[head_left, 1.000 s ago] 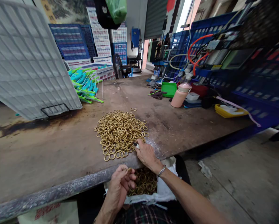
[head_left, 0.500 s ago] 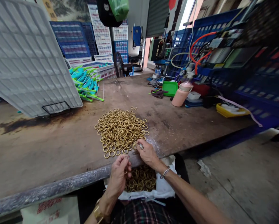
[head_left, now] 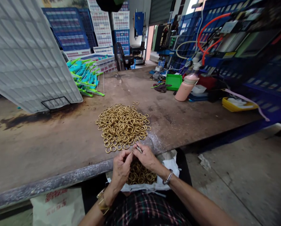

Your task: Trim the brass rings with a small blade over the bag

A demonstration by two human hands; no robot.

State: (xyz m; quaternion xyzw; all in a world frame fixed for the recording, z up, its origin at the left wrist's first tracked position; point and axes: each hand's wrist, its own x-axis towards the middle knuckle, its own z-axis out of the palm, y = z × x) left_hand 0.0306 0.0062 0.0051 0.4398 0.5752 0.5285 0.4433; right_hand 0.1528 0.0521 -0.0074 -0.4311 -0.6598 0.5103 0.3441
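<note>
My left hand (head_left: 122, 166) is closed in a pinch, its thumb and forefinger meeting my right fingertips; a gold-coloured ring seems to be between them, mostly hidden. My right hand (head_left: 147, 157) is closed around a small metal tool (head_left: 139, 148) with a thin dark tip, too small to name surely. Just beyond both hands, a heap of gold-coloured rings (head_left: 123, 124) covers part of the worktable (head_left: 60, 141). Below them, a white sack (head_left: 171, 166) stands open against the table edge, with many darker gold rings (head_left: 142, 174) inside.
A white ribbed plastic crate (head_left: 34, 59) stands tilted at the left, beside turquoise and green plastic pieces (head_left: 86, 77). Toward the right are a green tray (head_left: 173, 82), a pink bottle (head_left: 186, 88) and a yellow tray (head_left: 239, 104). Stacked crates (head_left: 70, 31) fill the back.
My left hand has moved up from over the sack to meet my right hand. My right hand has drawn back slightly from the heap's edge. The view has tilted downward.
</note>
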